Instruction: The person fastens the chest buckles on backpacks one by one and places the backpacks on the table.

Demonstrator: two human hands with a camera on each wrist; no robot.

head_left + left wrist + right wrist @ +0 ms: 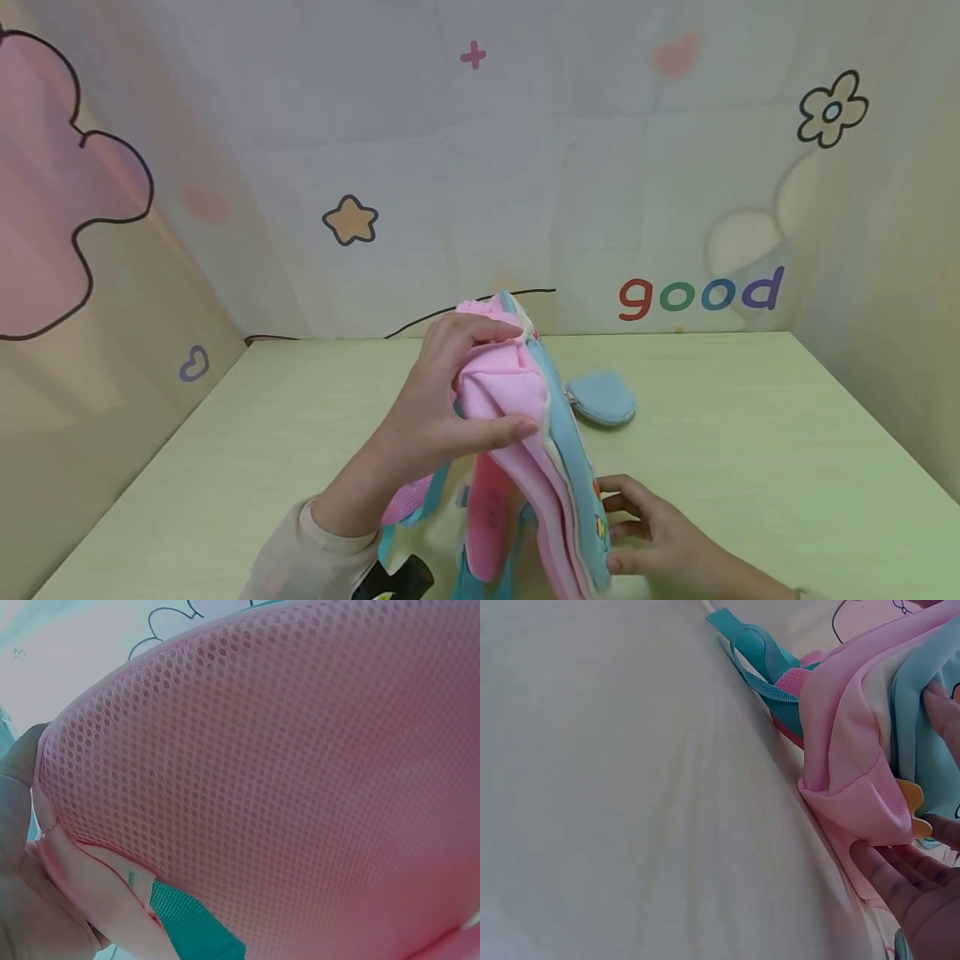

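A small pink and light-blue backpack [506,392] stands tilted on edge, its blue front facing right. My left hand [442,392] grips its upper side, fingers over the top and thumb along the pink side panel. Pink mesh on the back panel [262,765] fills most of the left wrist view. My right hand [660,533] touches the lower blue front with loosely bent fingers and thumb. In the right wrist view, its thumb [885,877] lies by the pink bottom corner, near a yellow patch [911,795]. Pink padded shoulder straps [489,521] with teal webbing hang behind.
A round light-blue pouch [602,398] lies on the pale green table [720,417], joined to the backpack's front by a small clip. Printed cloth walls [420,125] enclose the table at the back and sides. A black device [401,579] sits at my left wrist.
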